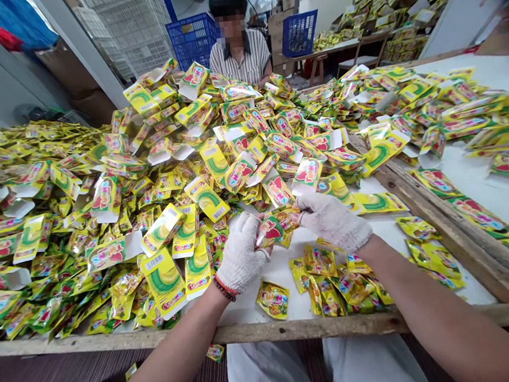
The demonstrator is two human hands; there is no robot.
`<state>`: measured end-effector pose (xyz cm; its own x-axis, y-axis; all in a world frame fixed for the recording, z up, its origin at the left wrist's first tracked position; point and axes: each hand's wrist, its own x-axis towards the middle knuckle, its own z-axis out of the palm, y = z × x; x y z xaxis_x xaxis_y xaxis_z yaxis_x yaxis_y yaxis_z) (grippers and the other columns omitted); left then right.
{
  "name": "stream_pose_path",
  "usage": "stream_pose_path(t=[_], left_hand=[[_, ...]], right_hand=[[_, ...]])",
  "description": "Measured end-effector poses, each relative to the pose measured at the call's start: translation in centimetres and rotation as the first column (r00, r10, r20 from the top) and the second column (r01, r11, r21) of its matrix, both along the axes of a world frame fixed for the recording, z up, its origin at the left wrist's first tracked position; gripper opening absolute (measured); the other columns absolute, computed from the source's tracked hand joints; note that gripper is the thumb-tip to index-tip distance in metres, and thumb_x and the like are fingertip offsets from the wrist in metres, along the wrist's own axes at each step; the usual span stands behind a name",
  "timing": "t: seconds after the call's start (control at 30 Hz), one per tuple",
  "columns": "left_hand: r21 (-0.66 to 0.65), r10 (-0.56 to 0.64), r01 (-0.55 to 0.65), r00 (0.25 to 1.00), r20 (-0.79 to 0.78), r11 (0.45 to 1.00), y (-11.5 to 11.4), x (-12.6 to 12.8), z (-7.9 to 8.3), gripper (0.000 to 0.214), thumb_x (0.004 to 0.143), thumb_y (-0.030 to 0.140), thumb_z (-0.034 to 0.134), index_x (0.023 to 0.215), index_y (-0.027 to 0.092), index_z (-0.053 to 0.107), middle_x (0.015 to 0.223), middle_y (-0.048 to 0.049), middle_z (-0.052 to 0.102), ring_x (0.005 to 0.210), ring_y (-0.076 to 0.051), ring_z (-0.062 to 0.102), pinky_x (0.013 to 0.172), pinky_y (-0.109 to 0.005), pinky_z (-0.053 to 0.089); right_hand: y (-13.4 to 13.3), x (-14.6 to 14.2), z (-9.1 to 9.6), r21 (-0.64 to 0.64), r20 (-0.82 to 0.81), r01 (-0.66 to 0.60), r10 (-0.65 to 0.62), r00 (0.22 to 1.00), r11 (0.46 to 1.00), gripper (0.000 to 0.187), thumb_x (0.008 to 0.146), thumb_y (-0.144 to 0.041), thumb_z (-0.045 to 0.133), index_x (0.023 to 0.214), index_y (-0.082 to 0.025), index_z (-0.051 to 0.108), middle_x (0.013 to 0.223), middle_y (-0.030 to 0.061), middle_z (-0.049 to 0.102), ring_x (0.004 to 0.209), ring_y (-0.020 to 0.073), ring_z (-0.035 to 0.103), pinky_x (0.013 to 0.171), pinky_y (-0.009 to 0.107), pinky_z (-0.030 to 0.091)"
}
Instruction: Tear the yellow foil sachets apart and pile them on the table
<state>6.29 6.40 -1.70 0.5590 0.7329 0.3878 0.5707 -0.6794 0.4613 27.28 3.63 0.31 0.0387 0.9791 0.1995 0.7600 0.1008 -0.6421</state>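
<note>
My left hand (241, 253), in a white knit glove, is wrapped around a small yellow-and-red printed carton (269, 231). Close to it, my gloved right hand (333, 220) pinches a small yellow sachet (289, 219) at the carton's right end. Whether the sachet is partly inside the carton I cannot tell. Below my hands a single sachet (273, 300) lies flat on the white tabletop (299, 307). A loose heap of sachets (342, 284) lies under my right forearm. Just beyond the hands rises a big pile of yellow cartons (234, 172), several with open flaps.
Wooden strips (313, 328) edge the table, and another wooden bar (447, 232) runs along the right. Sachets (38, 140) are heaped at the left. Across the table sits a person (241, 51) in a striped shirt. Blue crates (195, 40) and stacked cartons (392, 6) stand behind.
</note>
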Motion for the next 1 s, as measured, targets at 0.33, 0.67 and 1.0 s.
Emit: stream_pose_path(t=[0.33, 0.67, 1.0], left_hand=[[0.037, 0.049, -0.048, 0.999, -0.019, 0.998, 0.0, -0.3, -0.4, 0.053, 0.076, 0.022, 0.063, 0.127, 0.018, 0.048, 0.112, -0.0087, 0.053, 0.106, -0.024, 0.054, 0.091, -0.037, 0.048], [0.046, -0.038, 0.036, 0.999, 0.023, 0.998, -0.6, -0.1, -0.2, 0.060, 0.072, 0.019, 0.064, 0.130, 0.020, 0.047, 0.115, -0.0088, 0.053, 0.109, -0.024, 0.053, 0.094, -0.038, 0.048], [-0.338, 0.059, 0.075, 0.927, 0.370, 0.938, 0.0, -0.1, 0.6, 0.052, 0.077, 0.040, 0.071, 0.121, 0.018, 0.055, 0.113, -0.0085, 0.061, 0.104, -0.022, 0.059, 0.090, -0.034, 0.049]], right_hand=[[-0.8, -0.6, 1.6, -0.283, -0.390, -0.076, -0.043, 0.920, 0.956, 0.029, 0.083, -0.032, 0.057, 0.102, -0.015, 0.070, 0.052, -0.0007, 0.060, 0.043, 0.0104, 0.051, 0.043, 0.021, 0.038], [-1.6, -2.2, 2.1, -0.336, -0.593, -0.358, 0.099, 0.799, 0.871, 0.029, 0.087, -0.036, 0.053, 0.107, -0.017, 0.059, 0.051, -0.0057, 0.056, 0.034, 0.0065, 0.047, 0.036, 0.016, 0.031], [-0.6, -1.6, 0.6, -0.284, -0.402, -0.246, 0.118, 0.908, 0.927, 0.021, 0.082, -0.039, 0.058, 0.077, -0.019, 0.060, 0.043, -0.0065, 0.049, 0.033, 0.0083, 0.044, 0.036, 0.020, 0.032]])
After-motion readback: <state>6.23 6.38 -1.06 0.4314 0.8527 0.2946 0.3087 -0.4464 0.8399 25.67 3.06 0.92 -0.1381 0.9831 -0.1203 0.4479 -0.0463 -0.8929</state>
